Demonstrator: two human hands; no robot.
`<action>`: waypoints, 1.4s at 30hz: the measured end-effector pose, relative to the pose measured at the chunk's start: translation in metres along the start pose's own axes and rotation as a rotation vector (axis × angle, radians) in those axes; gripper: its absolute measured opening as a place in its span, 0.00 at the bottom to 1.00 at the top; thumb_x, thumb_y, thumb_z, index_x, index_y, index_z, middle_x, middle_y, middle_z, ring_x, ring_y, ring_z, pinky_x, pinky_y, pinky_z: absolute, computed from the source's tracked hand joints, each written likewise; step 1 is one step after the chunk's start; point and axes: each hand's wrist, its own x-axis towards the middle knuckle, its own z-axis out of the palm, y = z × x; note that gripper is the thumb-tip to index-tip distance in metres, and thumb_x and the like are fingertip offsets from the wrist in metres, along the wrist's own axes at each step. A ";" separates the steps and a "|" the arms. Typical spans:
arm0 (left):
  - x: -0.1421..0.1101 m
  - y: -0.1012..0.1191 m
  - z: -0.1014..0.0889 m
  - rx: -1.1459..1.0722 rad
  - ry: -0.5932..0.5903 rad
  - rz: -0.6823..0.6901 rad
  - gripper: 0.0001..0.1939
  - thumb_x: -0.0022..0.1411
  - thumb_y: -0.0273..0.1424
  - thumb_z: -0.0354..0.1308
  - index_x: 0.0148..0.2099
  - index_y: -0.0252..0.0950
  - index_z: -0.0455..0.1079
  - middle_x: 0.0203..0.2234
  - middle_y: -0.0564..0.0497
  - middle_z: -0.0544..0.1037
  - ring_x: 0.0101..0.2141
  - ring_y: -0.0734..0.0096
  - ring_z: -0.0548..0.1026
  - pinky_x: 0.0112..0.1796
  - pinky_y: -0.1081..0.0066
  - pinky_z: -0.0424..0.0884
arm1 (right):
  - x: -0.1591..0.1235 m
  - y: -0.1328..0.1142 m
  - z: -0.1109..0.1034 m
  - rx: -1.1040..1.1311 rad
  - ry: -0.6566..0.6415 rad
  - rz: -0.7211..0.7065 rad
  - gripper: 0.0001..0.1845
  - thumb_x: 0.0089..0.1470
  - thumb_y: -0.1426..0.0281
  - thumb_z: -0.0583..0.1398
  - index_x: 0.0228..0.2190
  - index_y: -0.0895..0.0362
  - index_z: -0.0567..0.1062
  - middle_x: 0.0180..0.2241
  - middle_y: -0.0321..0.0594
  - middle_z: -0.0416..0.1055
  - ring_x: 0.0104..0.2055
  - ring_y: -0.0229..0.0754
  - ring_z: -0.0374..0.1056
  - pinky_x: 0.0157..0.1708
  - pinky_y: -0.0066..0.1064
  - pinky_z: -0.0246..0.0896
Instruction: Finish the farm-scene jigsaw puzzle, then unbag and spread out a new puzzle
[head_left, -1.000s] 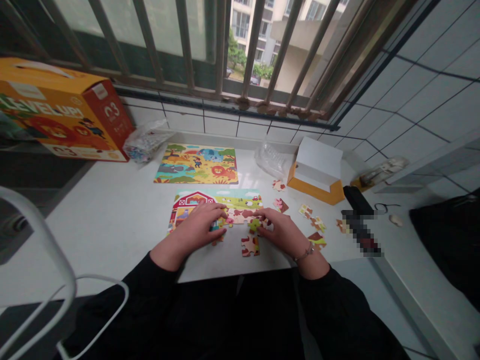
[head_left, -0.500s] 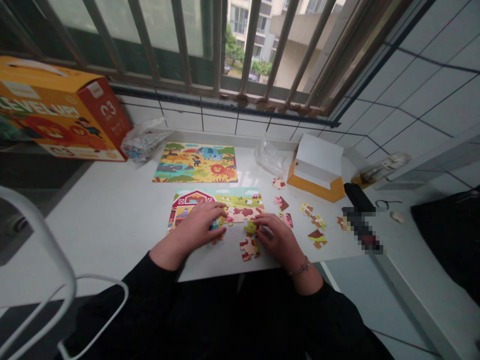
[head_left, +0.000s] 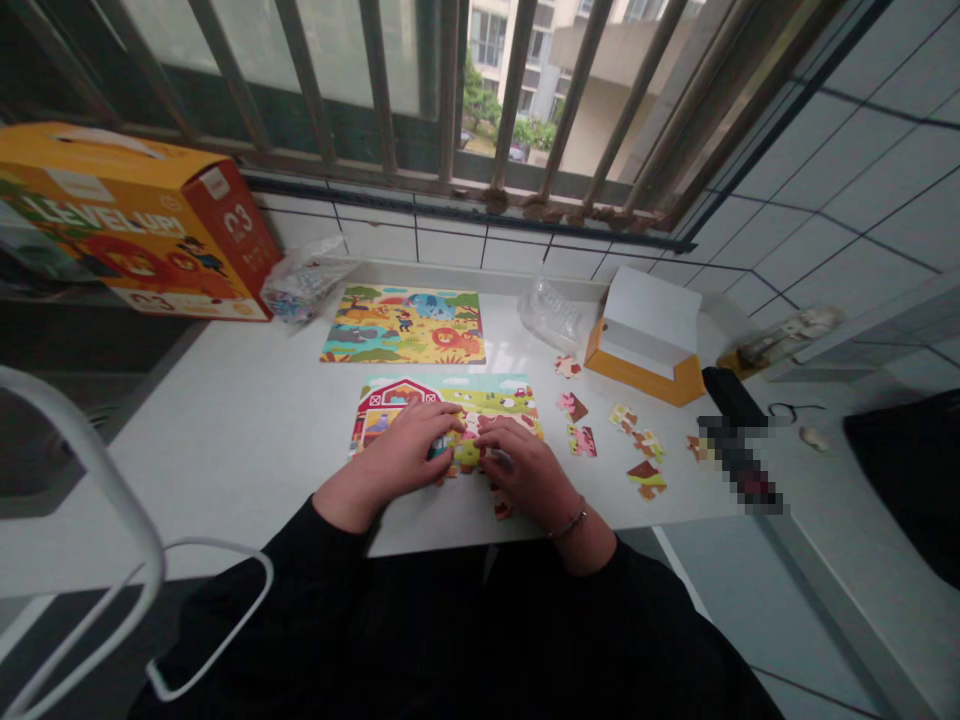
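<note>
A partly assembled farm jigsaw puzzle point(head_left: 517, 397) with a red barn and green hills lies before me. My left hand point(head_left: 401, 447) rests on its left half, fingers stretched out and thumb apart, covering part of the barn. Between the two hands is a green puzzle piece point(head_left: 469, 454) at the lower edge of the assembled part. My right hand point(head_left: 529, 468) has its thumb and fingertips on that piece, hiding some of it. Under the right hand a brown-and-cream cow piece point(head_left: 502, 505) shows only partly.
Loose puzzle pieces point(head_left: 582, 440) lie to the right. Behind is a finished animal puzzle point(head_left: 405, 325). A plastic bag point(head_left: 551, 315), an open yellow box point(head_left: 645, 375), a bag of pieces point(head_left: 300, 285) and a large orange box point(head_left: 142, 225) line the back. A white tube point(head_left: 112, 470) curves at left.
My right hand has moved left with the green piece, up to the assembled part near my left hand. It now covers much of the cow piece. My left hand stays on the puzzle.
</note>
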 end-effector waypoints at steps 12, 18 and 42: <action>-0.001 0.001 -0.002 -0.020 -0.021 0.017 0.16 0.65 0.24 0.61 0.53 0.42 0.77 0.66 0.44 0.76 0.67 0.49 0.72 0.70 0.39 0.64 | -0.006 0.004 0.006 -0.054 0.016 0.039 0.17 0.63 0.78 0.68 0.51 0.50 0.79 0.53 0.43 0.81 0.61 0.50 0.74 0.65 0.47 0.69; 0.000 0.003 -0.004 -0.015 -0.006 0.039 0.09 0.66 0.26 0.61 0.47 0.42 0.76 0.65 0.44 0.77 0.65 0.49 0.73 0.68 0.41 0.67 | -0.010 0.001 0.008 -0.142 -0.041 0.039 0.04 0.68 0.73 0.68 0.40 0.51 0.80 0.43 0.42 0.81 0.47 0.47 0.76 0.51 0.41 0.73; 0.002 0.003 -0.005 -0.016 -0.035 0.020 0.09 0.68 0.37 0.71 0.46 0.42 0.77 0.65 0.44 0.77 0.63 0.48 0.75 0.68 0.39 0.65 | -0.023 -0.024 0.012 -0.389 -0.108 0.008 0.10 0.75 0.69 0.62 0.51 0.51 0.85 0.51 0.45 0.83 0.50 0.51 0.76 0.58 0.49 0.74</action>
